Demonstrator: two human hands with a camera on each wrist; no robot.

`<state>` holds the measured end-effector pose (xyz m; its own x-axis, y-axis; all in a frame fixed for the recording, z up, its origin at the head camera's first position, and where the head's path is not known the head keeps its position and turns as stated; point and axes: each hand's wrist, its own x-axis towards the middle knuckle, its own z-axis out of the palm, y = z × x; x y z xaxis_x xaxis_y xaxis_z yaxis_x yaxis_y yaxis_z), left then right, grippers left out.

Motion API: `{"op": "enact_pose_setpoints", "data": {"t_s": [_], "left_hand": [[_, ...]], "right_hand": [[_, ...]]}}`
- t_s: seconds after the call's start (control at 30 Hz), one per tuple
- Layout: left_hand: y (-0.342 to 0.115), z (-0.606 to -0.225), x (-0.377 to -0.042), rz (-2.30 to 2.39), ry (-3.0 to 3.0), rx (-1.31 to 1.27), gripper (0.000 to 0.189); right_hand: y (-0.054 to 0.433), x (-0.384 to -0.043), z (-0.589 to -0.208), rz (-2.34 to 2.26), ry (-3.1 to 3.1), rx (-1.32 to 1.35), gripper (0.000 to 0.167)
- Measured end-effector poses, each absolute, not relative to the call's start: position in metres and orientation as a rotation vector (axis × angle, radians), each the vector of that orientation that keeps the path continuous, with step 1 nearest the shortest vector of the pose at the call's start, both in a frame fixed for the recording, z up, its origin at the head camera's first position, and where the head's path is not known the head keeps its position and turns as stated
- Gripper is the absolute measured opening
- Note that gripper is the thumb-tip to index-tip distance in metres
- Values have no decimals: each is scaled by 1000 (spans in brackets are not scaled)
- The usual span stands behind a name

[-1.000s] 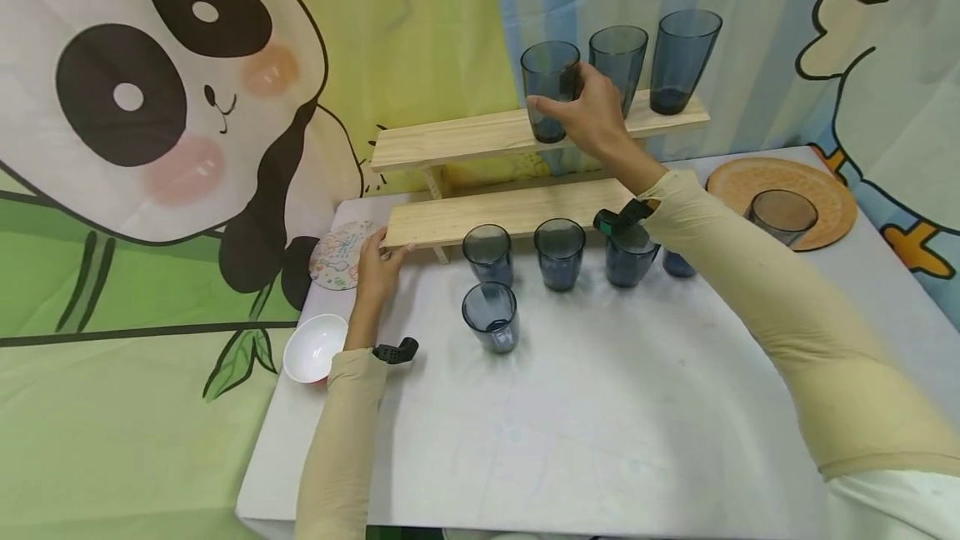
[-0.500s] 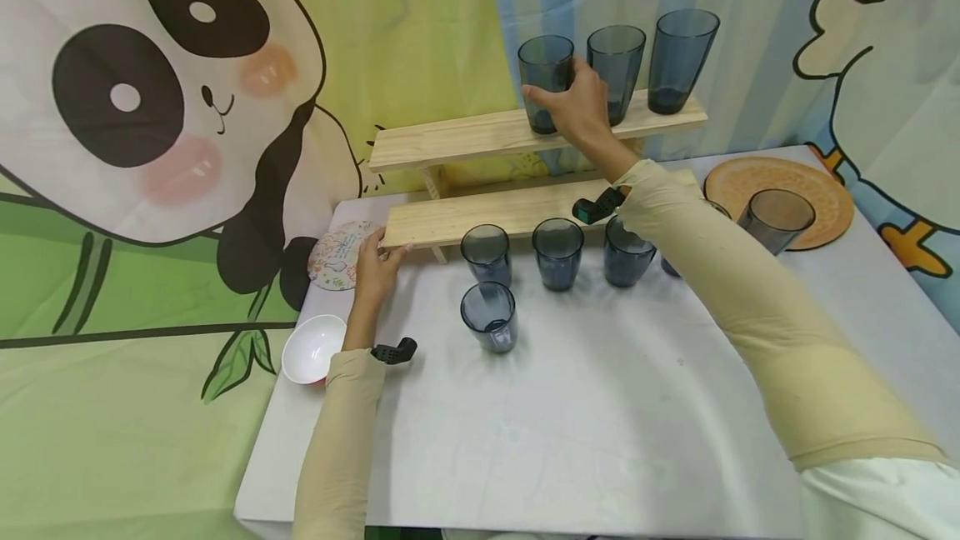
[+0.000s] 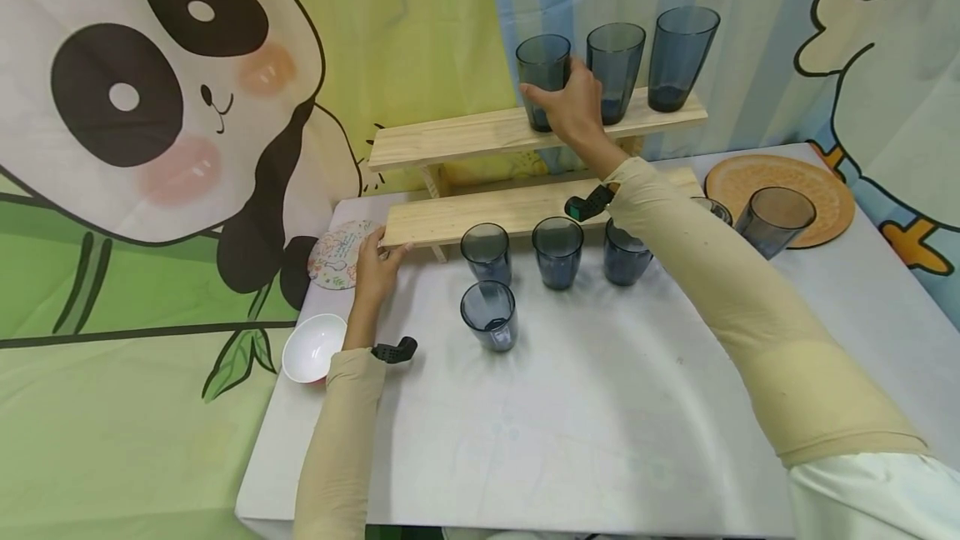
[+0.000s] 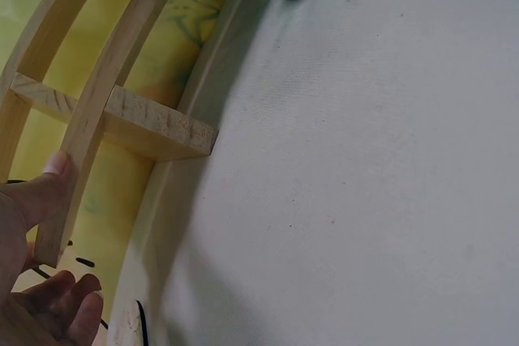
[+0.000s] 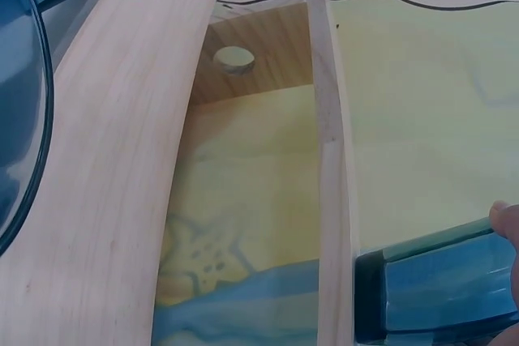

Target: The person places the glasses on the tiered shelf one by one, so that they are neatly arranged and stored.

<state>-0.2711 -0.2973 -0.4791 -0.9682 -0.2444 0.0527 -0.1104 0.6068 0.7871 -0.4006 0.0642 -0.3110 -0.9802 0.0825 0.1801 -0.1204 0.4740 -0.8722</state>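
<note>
Glass [image 3: 540, 69], grasped by right hand [image 3: 576, 107], has shifted back, base apparently seated on upper board [image 3: 450, 137] below; release level, left hand [image 3: 375, 272] pinching lower board [image 3: 472, 213] steady.

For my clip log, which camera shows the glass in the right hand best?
Head view: the glass shows rim to base, partly behind the right hand. Right wrist shows only its lower part, cut by the edge; left wrist, none of it.

Right arm [image 3: 742, 315] outstretched, left fingers [image 4: 85, 318] curled
</note>
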Motion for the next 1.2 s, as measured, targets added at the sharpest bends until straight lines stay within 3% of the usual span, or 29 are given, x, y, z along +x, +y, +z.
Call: {"op": "enact_pose_setpoints", "data": {"t_s": [0.63,1.0,1.2], "left_hand": [[-296,-477,-268,-1300,-2673,309,79],[-297,-479,-270,-1303,-2674,313,79],[-297,-479,-270,-1303,-2674,315,79]], "right_hand": [[66,-386,-311,1462,-2721,82,111],[88,-333,-306,1417,-2785,285,117],[93,-280,-325,1534,-2663,554,106]]}}
